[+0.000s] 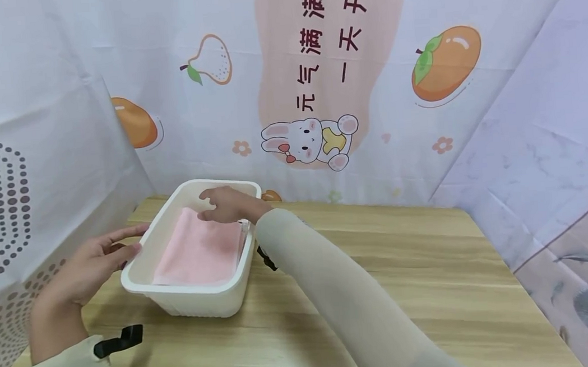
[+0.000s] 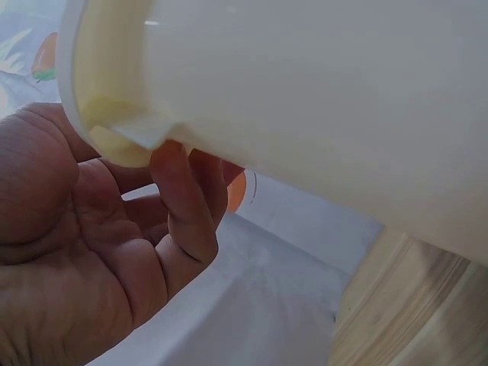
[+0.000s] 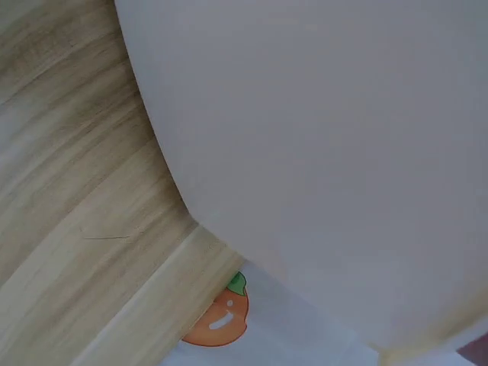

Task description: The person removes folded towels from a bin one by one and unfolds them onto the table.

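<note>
A white plastic basin [image 1: 190, 299] stands on the left part of the table. Inside it lies a flat, folded pink cloth [image 1: 197, 254]. My left hand [image 1: 89, 269] holds the basin's left rim, and in the left wrist view its fingers [image 2: 187, 206] curl up under the lip. Over the far end of the cloth, inside the basin, is my right hand [image 1: 227, 204], thumb and forefinger apart with nothing visible between them. Whether its fingertips touch the cloth is unclear. The right wrist view shows mostly the basin's outer wall [image 3: 305, 152]; the right hand is almost wholly out of it.
The wooden table [image 1: 390, 273] extends to the right of the basin. A white printed curtain [image 1: 194, 122] hangs behind it, with more fabric along both sides. A small patch with dark marks [image 1: 246, 227] shows beside the cloth at the basin's right wall.
</note>
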{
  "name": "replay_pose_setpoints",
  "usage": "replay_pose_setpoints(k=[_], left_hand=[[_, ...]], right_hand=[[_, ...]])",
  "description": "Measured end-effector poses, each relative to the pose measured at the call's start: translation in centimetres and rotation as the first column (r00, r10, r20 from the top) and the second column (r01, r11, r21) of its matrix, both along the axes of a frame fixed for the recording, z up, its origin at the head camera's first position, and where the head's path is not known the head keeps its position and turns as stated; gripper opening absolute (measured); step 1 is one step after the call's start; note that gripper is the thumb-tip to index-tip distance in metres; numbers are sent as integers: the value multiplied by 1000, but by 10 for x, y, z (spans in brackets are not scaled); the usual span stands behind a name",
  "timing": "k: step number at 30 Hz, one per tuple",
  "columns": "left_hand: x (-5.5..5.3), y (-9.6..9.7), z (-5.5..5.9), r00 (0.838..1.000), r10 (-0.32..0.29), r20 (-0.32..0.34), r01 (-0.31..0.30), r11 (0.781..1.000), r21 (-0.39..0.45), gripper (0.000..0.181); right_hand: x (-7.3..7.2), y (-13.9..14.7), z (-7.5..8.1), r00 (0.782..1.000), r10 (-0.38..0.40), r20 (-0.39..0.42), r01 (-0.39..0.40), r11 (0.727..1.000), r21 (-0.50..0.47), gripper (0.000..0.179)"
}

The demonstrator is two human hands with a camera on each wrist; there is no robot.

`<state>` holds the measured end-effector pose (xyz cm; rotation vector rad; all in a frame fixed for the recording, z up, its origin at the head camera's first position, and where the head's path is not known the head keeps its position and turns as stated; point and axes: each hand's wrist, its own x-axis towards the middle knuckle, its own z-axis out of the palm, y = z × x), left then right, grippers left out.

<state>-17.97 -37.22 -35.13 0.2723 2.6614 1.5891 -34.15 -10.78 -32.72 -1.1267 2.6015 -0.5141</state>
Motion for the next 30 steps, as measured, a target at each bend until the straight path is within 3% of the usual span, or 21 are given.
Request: replay_pose_setpoints(k=[6,13,22,30], left_hand=[[0,1,-2,1000,-14,-3,14,1000,11,46],[-1,-3,-1,1000,-5,10,5,1000,20,48],[0,-6,-4,1000,-11,1,11,1000,0,49],[-3,-5,-4,1000,-22,6,22,1000,4,50]], right_hand=[[-3,-3,-4,988,-55,147,54,998,9,64],[-9,-10,-10,982,-25,185,4,994,110,74],[-21,-12,-16,963,8,270,-53,986,158,84],[-19,-13,-15,910,-30,414,-55,980,192,92]])
